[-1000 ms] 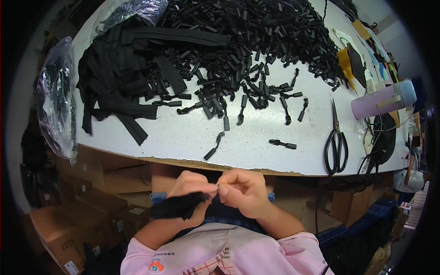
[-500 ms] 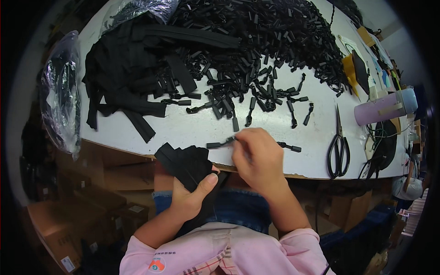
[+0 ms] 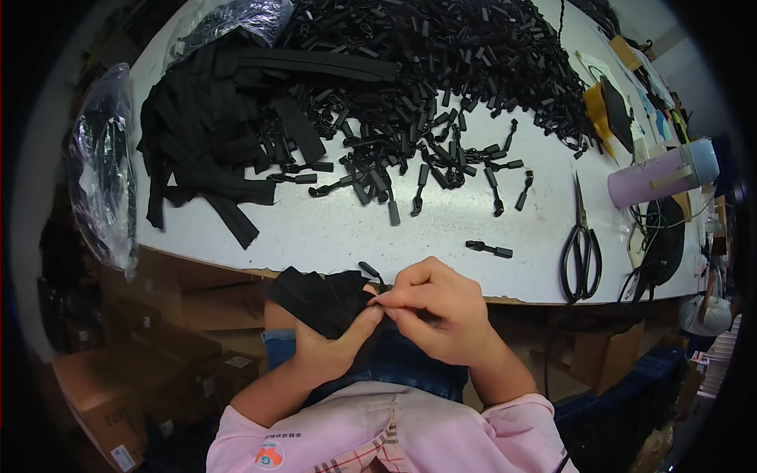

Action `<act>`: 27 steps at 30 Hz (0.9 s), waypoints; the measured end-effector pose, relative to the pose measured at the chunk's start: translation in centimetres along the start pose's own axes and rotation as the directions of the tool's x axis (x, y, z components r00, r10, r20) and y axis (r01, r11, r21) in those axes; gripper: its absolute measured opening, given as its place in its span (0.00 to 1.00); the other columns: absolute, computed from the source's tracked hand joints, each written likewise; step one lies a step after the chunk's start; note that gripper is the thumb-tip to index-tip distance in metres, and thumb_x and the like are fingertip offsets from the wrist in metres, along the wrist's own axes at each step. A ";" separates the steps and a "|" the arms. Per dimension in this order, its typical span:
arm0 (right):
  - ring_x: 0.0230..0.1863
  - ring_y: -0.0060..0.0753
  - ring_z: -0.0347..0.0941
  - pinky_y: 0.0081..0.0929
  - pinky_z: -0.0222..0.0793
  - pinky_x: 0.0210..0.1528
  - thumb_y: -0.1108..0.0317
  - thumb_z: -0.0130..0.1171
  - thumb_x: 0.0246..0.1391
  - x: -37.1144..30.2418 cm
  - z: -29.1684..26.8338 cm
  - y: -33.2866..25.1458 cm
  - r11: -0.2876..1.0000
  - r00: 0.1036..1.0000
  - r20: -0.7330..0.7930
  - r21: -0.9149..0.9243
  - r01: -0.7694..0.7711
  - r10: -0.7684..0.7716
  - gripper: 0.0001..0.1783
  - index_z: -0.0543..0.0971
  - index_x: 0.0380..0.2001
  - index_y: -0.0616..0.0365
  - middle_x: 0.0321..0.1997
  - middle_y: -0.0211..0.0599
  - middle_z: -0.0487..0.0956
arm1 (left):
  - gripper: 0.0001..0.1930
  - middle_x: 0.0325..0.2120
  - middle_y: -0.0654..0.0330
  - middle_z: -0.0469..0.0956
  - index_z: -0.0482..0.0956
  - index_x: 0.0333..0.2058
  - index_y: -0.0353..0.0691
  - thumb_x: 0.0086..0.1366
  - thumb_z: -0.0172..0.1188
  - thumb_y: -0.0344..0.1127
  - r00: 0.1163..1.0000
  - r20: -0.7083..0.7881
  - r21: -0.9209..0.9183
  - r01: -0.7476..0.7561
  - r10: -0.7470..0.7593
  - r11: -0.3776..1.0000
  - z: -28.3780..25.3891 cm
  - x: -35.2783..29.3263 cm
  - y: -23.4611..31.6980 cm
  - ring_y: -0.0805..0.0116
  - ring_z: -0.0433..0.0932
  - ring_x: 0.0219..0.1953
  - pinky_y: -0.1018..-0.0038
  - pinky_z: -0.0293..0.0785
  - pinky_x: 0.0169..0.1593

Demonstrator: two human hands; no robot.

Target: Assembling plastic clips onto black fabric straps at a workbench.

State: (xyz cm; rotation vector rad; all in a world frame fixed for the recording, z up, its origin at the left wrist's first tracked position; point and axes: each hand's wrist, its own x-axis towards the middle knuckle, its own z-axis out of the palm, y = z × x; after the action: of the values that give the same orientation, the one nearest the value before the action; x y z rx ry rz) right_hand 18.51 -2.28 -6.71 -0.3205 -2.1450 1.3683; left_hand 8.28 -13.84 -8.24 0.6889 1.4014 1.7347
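Observation:
My left hand (image 3: pixel 325 347) is closed around a bunch of black zipper strips (image 3: pixel 311 299), held over my lap at the table's near edge. Thumb and fingers of my right hand (image 3: pixel 448 314) pinch a black zipper pull (image 3: pixel 368 270), its tab sticking out beyond the fingertips. Both hands' fingertips meet at the strip ends, where the pull's metal part is mostly hidden. One loose zipper pull (image 3: pixel 489 249) lies on the table beyond my right hand. Farther off, more pulls lie scattered before a large black heap of zipper pulls (image 3: pixel 465 59).
More black zipper strips (image 3: pixel 209 118) lie heaped at the left of the white table (image 3: pixel 331 232). Clear plastic bags (image 3: pixel 102 173) sit at the left edge and behind the heap. Black-handled scissors (image 3: pixel 581 256) and a lilac bottle (image 3: pixel 650 180) are at the right. Cardboard boxes (image 3: pixel 102 402) stand below left.
My right hand has moved down and left from the tabletop to my left hand, bringing one zipper pull with it. The left hand keeps its grip on the strips.

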 end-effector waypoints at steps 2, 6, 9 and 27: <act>0.20 0.22 0.66 0.13 0.61 0.20 0.84 0.55 0.31 -0.2 0.3 0.1 0.997 0.998 -0.022 -0.045 0.059 -0.060 0.14 0.76 0.28 0.62 0.24 0.35 0.70 | 0.09 0.28 0.58 0.71 0.69 0.31 0.34 0.48 0.54 0.20 0.998 -0.032 0.026 0.053 -0.052 0.998 0.1 -0.2 -0.1 0.73 0.69 0.31 0.78 0.65 0.37; 0.21 0.21 0.66 0.14 0.62 0.21 0.84 0.55 0.34 -0.3 1.0 -0.1 0.986 0.988 -0.088 -0.120 0.112 -0.123 0.12 0.75 0.28 0.63 0.24 0.36 0.70 | 0.10 0.29 0.58 0.70 0.69 0.32 0.34 0.49 0.54 0.21 1.000 0.030 0.048 -0.005 0.004 0.999 -0.2 0.1 -0.2 0.73 0.69 0.32 0.79 0.65 0.38; 0.22 0.18 0.65 0.12 0.61 0.22 0.83 0.54 0.38 -1.8 2.5 -0.5 0.934 0.922 -0.261 0.290 -0.208 0.286 0.08 0.73 0.27 0.65 0.26 0.36 0.70 | 0.09 0.30 0.62 0.71 0.69 0.33 0.34 0.51 0.52 0.20 0.996 -0.070 -0.061 -0.065 0.061 0.996 0.0 0.0 0.1 0.78 0.69 0.32 0.83 0.65 0.37; 0.20 0.06 0.58 0.06 0.51 0.19 0.80 0.51 0.44 -1.7 1.5 0.5 0.397 0.859 0.297 0.791 -0.466 0.416 0.01 0.70 0.23 0.64 0.21 0.23 0.67 | 0.10 0.28 0.59 0.69 0.69 0.30 0.35 0.47 0.56 0.30 0.992 0.069 -0.119 0.112 -0.104 0.987 -0.7 0.0 1.1 0.73 0.68 0.31 0.78 0.64 0.37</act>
State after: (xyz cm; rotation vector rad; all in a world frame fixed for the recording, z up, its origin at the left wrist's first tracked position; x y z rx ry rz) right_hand 18.94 -4.02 -8.24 -0.4670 -1.1530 2.5761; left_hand 7.45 -14.31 -7.39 0.5845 1.2552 1.6837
